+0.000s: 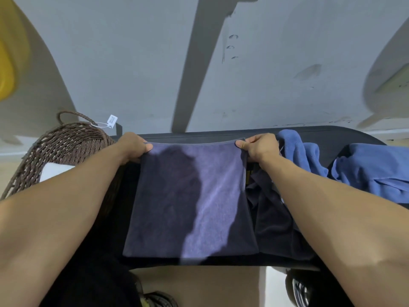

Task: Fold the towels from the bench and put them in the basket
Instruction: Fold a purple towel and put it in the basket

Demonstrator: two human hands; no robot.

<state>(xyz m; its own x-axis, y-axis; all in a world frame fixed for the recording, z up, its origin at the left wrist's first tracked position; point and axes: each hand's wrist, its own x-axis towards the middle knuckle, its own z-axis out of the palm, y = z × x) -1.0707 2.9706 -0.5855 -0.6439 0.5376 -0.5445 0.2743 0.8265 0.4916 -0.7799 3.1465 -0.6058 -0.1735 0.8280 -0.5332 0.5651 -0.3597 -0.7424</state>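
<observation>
Both forearms reach over the counter (327, 138) — left hand (132, 145) and right hand (259, 146) each pinch a far corner of the navy towel (190, 196); keeping the edges square should give a clean fold

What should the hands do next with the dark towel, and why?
Probably fold it over once more. The left hand and right hand each pinch a far corner of the dark towel, which lies flat on the bench and looks too wide for the basket beside it. Blue towels wait unfolded.
</observation>
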